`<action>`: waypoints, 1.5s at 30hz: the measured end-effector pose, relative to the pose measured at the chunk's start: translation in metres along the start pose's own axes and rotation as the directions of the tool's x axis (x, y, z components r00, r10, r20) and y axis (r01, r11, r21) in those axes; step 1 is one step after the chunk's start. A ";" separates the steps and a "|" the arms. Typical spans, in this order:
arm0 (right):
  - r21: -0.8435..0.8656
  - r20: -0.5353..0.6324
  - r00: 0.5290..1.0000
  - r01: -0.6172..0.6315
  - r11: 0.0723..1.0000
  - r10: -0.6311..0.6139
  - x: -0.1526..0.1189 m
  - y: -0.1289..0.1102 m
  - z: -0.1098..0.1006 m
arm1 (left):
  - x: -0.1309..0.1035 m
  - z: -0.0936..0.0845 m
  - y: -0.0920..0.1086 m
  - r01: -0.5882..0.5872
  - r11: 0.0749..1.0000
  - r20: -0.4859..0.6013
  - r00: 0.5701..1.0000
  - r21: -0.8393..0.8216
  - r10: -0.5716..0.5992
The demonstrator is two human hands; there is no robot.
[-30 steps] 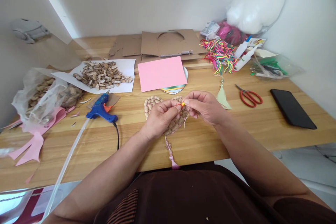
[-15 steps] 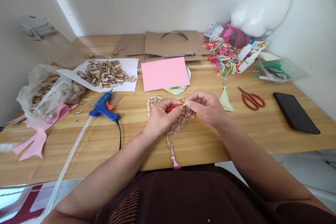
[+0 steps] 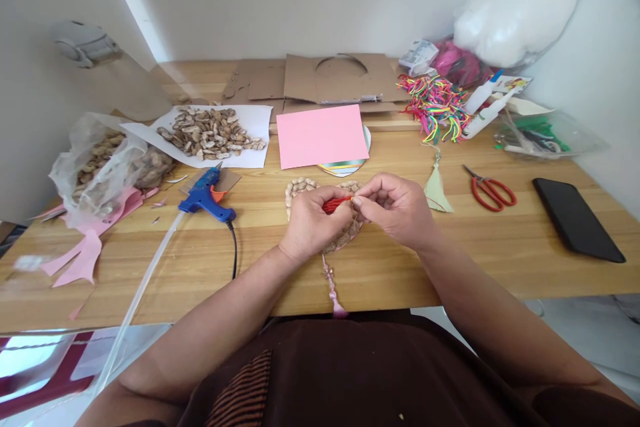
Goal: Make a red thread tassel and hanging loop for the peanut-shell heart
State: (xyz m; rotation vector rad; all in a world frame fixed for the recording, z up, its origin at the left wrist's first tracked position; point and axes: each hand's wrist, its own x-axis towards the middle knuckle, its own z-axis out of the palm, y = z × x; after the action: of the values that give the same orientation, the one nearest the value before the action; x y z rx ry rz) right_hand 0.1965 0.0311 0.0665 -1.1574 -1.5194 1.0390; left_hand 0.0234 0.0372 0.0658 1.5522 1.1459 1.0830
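Observation:
My left hand (image 3: 313, 221) is closed around a bundle of red cords (image 3: 335, 203), which shows between thumb and forefinger. At the bundle's right end is a small yellow band, and my right hand (image 3: 397, 210) pinches there, its fingertips covering most of it. Beneath both hands lies a rounded piece covered in peanut shells (image 3: 302, 185), partly hidden by them. From its lower edge a beaded pink tassel (image 3: 332, 287) runs toward the table's front edge.
Left are a blue glue gun (image 3: 203, 200), peanut shells on white paper (image 3: 260, 127) and a plastic bag (image 3: 75, 167). Pink paper (image 3: 320, 137) and cardboard (image 3: 260, 80) lie behind. Right are a pale green tassel (image 3: 437, 190), colourful cords (image 3: 435, 103), red-handled scissors (image 3: 493, 192) and a phone (image 3: 575, 220).
The camera view has turned slightly left, so everything sits a little further right in the picture. Both hands keep their hold, with the yellow band now more covered by my right fingertips.

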 end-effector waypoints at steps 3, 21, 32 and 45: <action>-0.102 -0.024 0.994 0.107 0.989 -0.110 -0.003 0.002 0.003 | -0.001 0.000 0.002 -0.024 0.999 -0.005 1.000 0.028 0.024; 0.340 0.092 0.988 -0.148 0.929 0.124 0.010 0.007 -0.003 | 0.006 -0.004 -0.009 -0.025 0.992 0.031 0.999 -0.126 0.029; 0.146 0.042 0.999 0.015 0.989 -0.022 0.003 0.007 -0.001 | 0.007 -0.006 -0.008 0.032 0.994 0.024 0.999 -0.109 -0.030; -0.308 -0.029 0.929 0.342 0.888 -0.368 -0.010 0.008 0.008 | 0.004 -0.002 0.000 0.009 0.999 -0.066 0.998 -0.045 -0.012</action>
State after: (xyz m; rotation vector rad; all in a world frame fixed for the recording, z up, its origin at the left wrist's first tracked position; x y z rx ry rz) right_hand 0.1919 0.0220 0.0554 -1.0528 -1.7781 0.5167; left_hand 0.0225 0.0414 0.0664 1.4838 1.1654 1.1536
